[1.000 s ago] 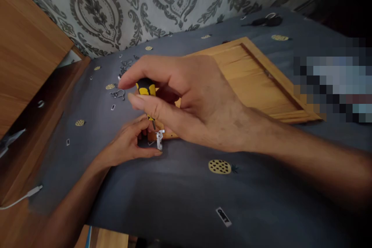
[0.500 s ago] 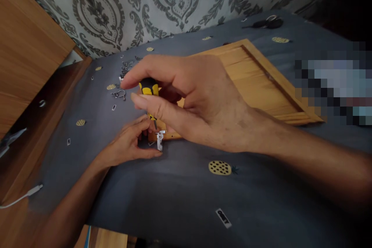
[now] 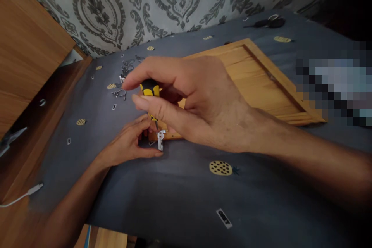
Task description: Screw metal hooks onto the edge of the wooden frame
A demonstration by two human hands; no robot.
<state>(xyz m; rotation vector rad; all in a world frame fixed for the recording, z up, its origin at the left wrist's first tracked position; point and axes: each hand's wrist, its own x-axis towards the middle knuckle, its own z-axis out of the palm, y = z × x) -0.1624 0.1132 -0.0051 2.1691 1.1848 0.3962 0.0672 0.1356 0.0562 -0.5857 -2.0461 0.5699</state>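
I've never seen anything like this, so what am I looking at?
There's no robot, just a person's bare hands. Every picture comes from one camera on their head, looking forward and down. The right hand holds a screwdriver, pointed down at a metal piece. The left hand steadies that piece at the edge of a wooden panel. The panel lies on a pineapple-print cloth, with loose metal parts nearby. Something at far right is pixelated, so I can't identify it.

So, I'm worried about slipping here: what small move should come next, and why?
Probably check that the screwdriver is seated before turning it: its tip points down right by the metal bracket, contact is unclear, and the left hand steadies the bracket from the side.
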